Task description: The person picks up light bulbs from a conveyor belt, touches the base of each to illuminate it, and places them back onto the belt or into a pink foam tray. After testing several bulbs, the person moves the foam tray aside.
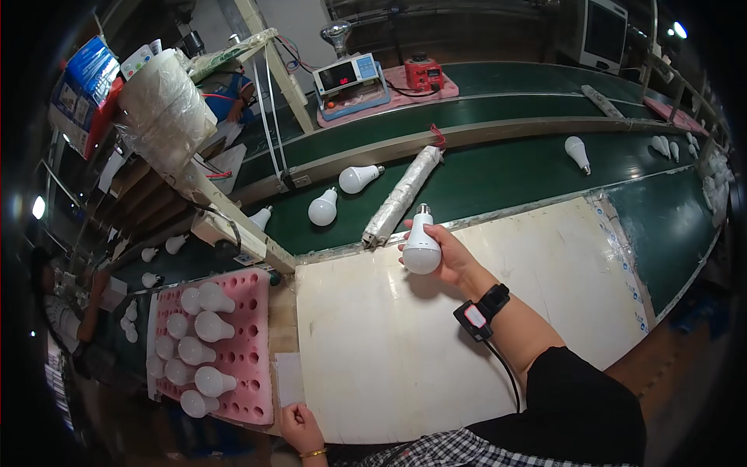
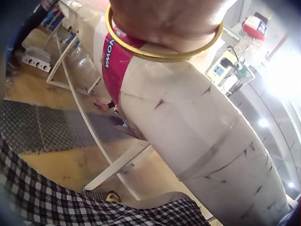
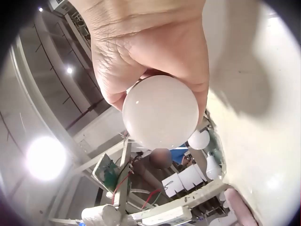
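My right hand (image 1: 451, 261) grips a white LED light bulb (image 1: 422, 247) over the pale work board (image 1: 366, 342). Its metal screw base points up and away, and the round dome faces back towards me. In the right wrist view the dome (image 3: 161, 112) fills the middle, with the thumb and fingers wrapped along its sides and partly hidden behind it. My left hand (image 1: 300, 428), a gold bangle at its wrist, rests loosely curled and idle at the board's near left corner. In the left wrist view its fingers are out of sight.
To the left, a pink foam tray (image 1: 253, 342) carries several bulbs. Behind the board runs a green conveyor (image 1: 498, 175) with loose bulbs (image 1: 359, 179) and a wrapped bar (image 1: 405, 194) lying across it. A metal post (image 1: 241, 229) rises between tray and conveyor. Farther back stands a meter (image 1: 346, 76).
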Tool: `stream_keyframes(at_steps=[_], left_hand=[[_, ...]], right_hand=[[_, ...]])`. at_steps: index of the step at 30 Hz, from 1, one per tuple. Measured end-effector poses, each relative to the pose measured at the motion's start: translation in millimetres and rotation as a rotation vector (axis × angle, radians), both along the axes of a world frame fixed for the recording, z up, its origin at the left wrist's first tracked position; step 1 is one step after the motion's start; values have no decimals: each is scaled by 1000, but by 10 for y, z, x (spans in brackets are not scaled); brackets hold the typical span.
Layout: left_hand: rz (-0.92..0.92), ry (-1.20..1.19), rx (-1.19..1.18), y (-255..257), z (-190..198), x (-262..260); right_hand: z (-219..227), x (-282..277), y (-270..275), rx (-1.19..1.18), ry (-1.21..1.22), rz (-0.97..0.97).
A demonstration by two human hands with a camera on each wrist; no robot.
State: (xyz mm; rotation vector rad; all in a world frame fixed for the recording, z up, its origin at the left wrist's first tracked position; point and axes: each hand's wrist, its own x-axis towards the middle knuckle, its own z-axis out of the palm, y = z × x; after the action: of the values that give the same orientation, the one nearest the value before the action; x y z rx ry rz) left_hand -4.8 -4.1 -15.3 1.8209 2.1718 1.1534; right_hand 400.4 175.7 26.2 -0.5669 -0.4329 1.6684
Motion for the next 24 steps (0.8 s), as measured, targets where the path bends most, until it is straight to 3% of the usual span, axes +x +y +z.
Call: stream_keyframes(at_steps=[2,4,5,7,9,11,20,24], left_hand=[[-3,3,10,-9,19,21],[-9,8,22,-13,6,20],[8,-8,6,-12,-51,-9],[23,-15,-13,-20,-26,-19],[29,-35,-45,-28,92,66],[25,-33,-47,-29,59,53],[-7,10,-7,-24,26,12],[-6,7,-26,-35,74,45]], right_hand=[[-22,-35,-15,2,-111,9],[58,-113,-17,9,-335,-109],[-16,-103,33,4,-327,-108],[-213,-81,146,-60,12,-68],[-113,-117,80,-112,-24,-88],[-74,-98,40,-61,-142,36],[3,-135,-21,-101,-193,-11],[19,-135,-46,-140,-64,10]])
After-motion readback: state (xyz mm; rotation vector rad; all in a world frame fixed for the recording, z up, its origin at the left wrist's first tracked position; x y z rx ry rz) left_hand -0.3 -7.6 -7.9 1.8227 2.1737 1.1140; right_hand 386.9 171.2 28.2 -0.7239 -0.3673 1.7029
